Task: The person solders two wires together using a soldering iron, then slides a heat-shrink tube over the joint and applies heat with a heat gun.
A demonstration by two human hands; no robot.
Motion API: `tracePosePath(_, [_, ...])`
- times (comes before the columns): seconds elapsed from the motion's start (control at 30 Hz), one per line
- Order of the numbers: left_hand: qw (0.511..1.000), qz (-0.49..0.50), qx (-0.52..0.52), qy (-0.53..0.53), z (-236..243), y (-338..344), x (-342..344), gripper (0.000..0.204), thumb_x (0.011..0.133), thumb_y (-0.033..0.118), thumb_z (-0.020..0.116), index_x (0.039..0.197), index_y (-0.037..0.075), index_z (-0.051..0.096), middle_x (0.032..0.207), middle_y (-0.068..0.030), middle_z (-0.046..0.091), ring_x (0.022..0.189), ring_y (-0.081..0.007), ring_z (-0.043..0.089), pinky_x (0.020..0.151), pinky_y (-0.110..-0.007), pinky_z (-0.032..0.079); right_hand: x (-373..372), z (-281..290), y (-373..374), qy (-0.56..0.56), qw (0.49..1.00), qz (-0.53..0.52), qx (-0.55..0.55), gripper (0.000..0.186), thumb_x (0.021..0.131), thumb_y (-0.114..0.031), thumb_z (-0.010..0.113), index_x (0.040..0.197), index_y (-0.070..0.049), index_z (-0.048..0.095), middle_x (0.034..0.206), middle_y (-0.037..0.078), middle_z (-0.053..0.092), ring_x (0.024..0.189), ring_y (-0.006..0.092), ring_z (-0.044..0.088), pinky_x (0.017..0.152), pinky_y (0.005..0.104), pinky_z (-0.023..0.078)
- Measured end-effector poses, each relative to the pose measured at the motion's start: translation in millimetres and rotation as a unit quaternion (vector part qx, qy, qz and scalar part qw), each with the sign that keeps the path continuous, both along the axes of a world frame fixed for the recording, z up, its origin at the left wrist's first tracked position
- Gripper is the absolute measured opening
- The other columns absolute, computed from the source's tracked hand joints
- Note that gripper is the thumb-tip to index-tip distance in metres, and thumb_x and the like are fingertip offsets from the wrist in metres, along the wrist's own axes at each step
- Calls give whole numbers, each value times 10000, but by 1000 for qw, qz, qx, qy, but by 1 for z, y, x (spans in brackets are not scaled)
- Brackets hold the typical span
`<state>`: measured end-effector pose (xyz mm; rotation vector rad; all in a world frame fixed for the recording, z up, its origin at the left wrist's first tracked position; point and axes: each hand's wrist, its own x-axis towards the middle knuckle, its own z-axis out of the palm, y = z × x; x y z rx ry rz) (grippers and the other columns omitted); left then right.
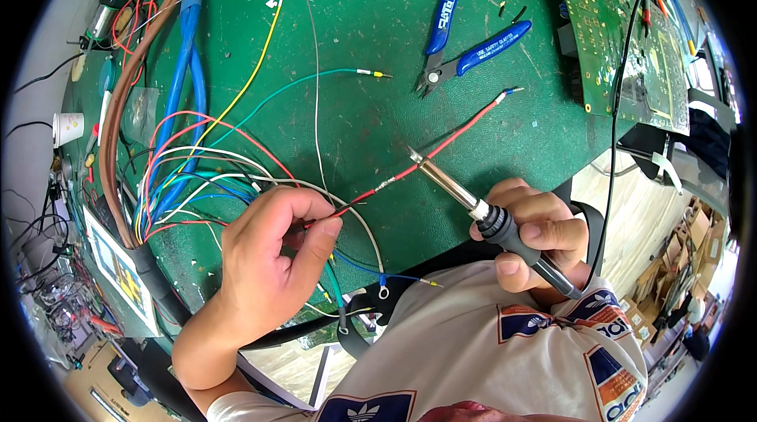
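The left fingers [318,242] pinch a red wire [453,141] between thumb and forefinger, near a bare, silvery section that lies just beyond the fingertips. The right fingers [554,234] are closed around the dark grip of a soldering iron [453,185]; its metal barrel crosses the red wire in this view, but contact cannot be determined. The wire appears light and flexible, and the bare section is probably its weakest point: hold it by the insulation, well clear of the metal. The iron appears rigid and light; hold it only by the grip, and treat the barrel and tip as hot. Just right of and below the left fingers, a ring terminal [383,293] hangs on a pale lead. Left of the same fingers, loose coloured leads fan out from a dark sleeve [154,272]. Beyond the left fingers, a thin silvery strand [317,91] runs away across the green counter [363,130], and a green wire [296,80] ends in a yellow ferrule. Farther out, ahead of the right fingers, blue-handled cutters [448,16] lie with handles spread; a circuit board [631,52] stands to their right.
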<state>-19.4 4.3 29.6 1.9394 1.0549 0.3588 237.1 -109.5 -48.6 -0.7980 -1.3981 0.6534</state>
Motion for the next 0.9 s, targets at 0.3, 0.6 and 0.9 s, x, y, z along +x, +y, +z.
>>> tracePosePath(0.3, [1000,-1,7,2,0,0,0,155,862,-1,727,958,15,606,857,-69,658,691,-106,630,563,-227,506,-1,0,2,4,1000,-4,10,404,837,-52,754,1124,7,477,929,183,584,756,312,637,676,475,528])
tracePosePath(0.6, [1000,11,7,4,-1,-3,3,176,842,2,747,947,20,606,834,-62,665,681,-112,644,559,-231,510,-1,-1,2,10,1000,-12,15,391,841,-66,755,1116,11,488,916,177,583,744,306,632,669,467,523])
tracePosePath(0.9, [1000,12,10,4,-2,-3,2,176,838,-1,749,941,22,608,825,-62,670,686,-111,652,557,-236,517,-1,1,3,7,1000,-7,8,398,843,-72,767,1121,12,495,932,174,578,751,300,626,676,464,520])
